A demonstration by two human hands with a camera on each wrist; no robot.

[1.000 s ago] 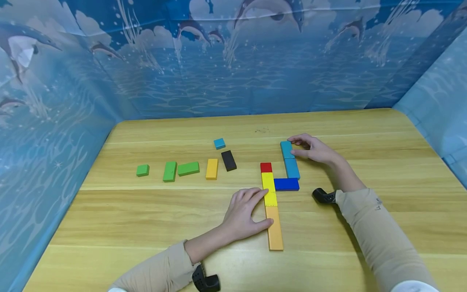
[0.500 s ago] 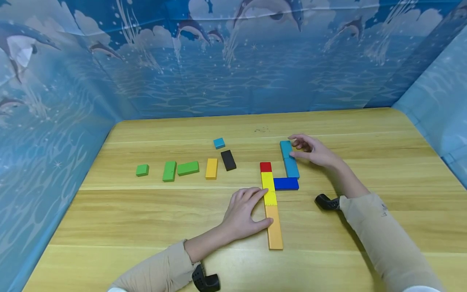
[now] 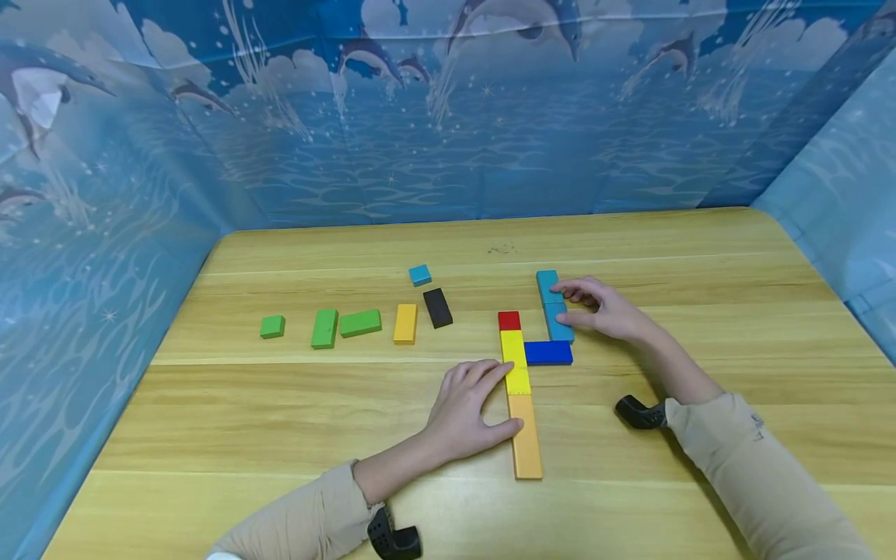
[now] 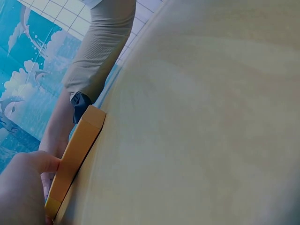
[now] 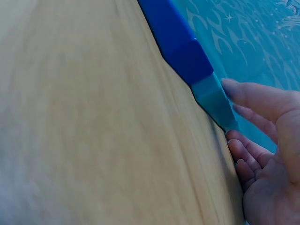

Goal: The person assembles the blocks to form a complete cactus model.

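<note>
My left hand [image 3: 467,416] rests on a row of flat blocks, thumb on the long orange block [image 3: 526,443] and forefinger on the yellow blocks [image 3: 517,381]. A small red block [image 3: 509,321] caps that row's far end. To its right, a dark blue block [image 3: 549,354] lies crosswise against the yellow. Two light blue blocks [image 3: 546,280] run end to end away from it. My right hand [image 3: 607,311] touches them from the right, forefinger at the far one, thumb on the nearer one. In the right wrist view its thumb lies along the light blue block [image 5: 213,101].
Left of the row lie a black block [image 3: 438,308], a small light blue block [image 3: 420,274], a golden-yellow block [image 3: 405,323] and several green blocks [image 3: 325,329]. A sea-print cloth [image 3: 392,140] stands behind the wooden table [image 3: 280,420].
My right hand has come nearer along the light blue blocks, its thumb now on the nearer one. Left hand and blocks look unmoved.
</note>
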